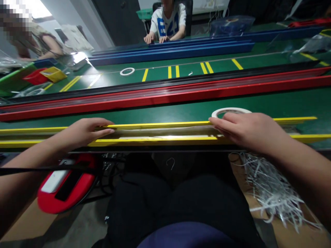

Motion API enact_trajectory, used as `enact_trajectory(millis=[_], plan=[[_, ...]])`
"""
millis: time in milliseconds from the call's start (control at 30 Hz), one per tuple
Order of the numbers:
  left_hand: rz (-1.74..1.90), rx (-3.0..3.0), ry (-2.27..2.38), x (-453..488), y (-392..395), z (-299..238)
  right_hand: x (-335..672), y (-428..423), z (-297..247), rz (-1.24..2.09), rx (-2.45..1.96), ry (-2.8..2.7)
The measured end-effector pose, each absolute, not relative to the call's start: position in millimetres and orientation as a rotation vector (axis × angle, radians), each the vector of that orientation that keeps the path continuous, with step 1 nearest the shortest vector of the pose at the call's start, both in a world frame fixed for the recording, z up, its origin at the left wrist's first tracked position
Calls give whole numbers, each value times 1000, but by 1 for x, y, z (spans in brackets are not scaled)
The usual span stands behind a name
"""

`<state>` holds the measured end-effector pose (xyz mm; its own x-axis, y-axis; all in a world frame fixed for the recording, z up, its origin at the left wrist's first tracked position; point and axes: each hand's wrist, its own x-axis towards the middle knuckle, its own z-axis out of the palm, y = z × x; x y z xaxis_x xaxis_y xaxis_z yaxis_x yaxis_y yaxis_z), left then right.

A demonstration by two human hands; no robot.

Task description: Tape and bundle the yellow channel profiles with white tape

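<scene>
Touching yellow strip [160,124] | left hand [85,133] curled over, right hand [248,133] spread | white tape roll [231,111] beside

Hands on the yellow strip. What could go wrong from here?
The right hand sits right by the white tape roll and might knock it. The yellow strip looks long and thin, so it could flex between that hand and the left hand. Loose white shreds below might snag.

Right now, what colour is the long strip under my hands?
The strip is yellow, shown best in the head view.
</scene>
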<state>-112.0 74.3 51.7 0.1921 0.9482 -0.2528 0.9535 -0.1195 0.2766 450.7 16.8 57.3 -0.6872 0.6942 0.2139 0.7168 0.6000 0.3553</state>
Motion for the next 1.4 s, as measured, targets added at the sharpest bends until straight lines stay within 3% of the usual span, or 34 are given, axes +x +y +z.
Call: enact_trajectory(millis=[167,500,933,1400], plan=[[-7,2301,1638,-90,83,50,502,15,52,-529,-1010,-2897],[-246,2296,1600,-70,88,58,529,6,66,-2,-1389,-3095],[71,2570,1192,-46,92,56,517,14,71,-44,-1538,-3032],[-104,2435,1461,-47,102,42,492,23,77,-203,-1679,-3149]])
